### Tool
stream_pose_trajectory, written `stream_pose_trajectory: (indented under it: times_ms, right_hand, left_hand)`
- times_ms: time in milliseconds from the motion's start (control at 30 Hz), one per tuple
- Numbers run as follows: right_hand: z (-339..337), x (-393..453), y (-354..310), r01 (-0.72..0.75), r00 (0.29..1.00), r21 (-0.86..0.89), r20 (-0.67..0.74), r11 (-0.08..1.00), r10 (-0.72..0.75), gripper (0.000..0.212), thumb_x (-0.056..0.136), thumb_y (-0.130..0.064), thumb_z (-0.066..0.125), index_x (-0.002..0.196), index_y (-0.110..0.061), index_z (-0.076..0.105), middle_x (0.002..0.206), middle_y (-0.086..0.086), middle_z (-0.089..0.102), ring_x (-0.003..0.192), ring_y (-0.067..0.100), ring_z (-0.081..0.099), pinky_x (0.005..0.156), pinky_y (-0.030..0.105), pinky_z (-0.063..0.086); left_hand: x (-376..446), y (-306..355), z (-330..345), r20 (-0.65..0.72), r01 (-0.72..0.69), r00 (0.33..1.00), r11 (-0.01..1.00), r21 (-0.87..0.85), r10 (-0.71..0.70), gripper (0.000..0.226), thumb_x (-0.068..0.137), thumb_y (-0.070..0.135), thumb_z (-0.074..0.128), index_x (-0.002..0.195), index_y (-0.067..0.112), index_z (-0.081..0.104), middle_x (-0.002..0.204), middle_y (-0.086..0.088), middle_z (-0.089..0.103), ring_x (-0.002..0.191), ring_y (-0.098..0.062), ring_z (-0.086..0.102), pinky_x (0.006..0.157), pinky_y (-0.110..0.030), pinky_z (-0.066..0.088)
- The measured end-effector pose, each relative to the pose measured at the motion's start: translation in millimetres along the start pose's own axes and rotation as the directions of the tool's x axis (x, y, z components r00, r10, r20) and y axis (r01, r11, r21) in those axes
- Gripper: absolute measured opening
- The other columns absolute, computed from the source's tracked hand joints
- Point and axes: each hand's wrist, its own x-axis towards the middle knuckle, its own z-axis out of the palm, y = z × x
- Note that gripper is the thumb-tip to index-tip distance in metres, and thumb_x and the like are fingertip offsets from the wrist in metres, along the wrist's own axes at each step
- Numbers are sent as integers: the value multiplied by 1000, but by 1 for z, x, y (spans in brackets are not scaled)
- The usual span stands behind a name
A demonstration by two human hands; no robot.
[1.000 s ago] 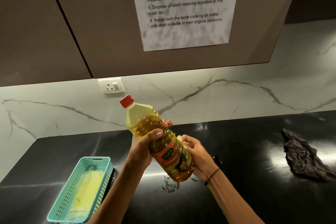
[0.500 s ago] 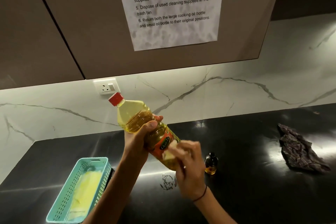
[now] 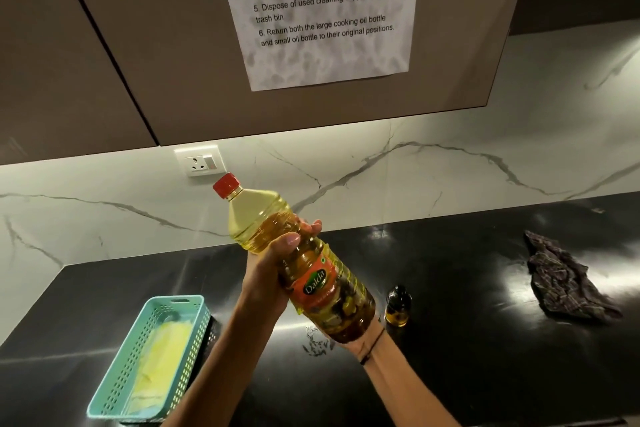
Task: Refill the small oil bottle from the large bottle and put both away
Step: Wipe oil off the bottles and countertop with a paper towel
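Left hand point(image 3: 266, 274) gripping tilted large bottle point(image 3: 301, 263) mid-body; right hand point(image 3: 349, 343) cupping its base, grip unclear; small bottle point(image 3: 397, 306) standing mid-bench.

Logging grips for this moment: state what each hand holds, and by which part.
The left hand grips the large oil bottle around its upper body. The right hand supports its base from underneath, fingers hidden.

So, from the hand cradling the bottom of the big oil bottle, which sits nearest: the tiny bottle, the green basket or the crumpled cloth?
From the right hand:
1. Tiny bottle, just to its right on the counter.
2. Green basket, off to the left.
3. Crumpled cloth, far right.
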Motion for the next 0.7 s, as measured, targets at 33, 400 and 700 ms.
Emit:
stream_pose_trajectory:
  times_ms: [33,400,700]
  right_hand:
    - [5,-5,2,4,1000,78,-3,997,-4,51,91,-23,71,134,2,59,121,22,66,110,36,66,93,48,57]
    - [62,-70,50,65,995,338,44,939,-85,32,77,16,67,109,16,66,101,35,68,69,36,74,57,39,63]
    - [34,-51,27,672,475,-657,28,342,-880,8,91,-8,71,90,-16,73,85,-1,72,86,18,70,70,25,59]
  left_hand:
    - [0,1,1,2,-9,1000,1000,3,9,76,46,50,101,104,17,64,94,-4,79,99,-26,78,80,-41,63]
    - [-8,4,5,-257,-163,940,958,237,223,111,47,61,99,131,0,58,112,-11,79,104,-31,77,87,-45,65]
    - [-20,0,-13,-454,-185,852,962,201,259,99,56,47,87,140,8,54,114,-8,79,105,-28,77,80,-38,66]
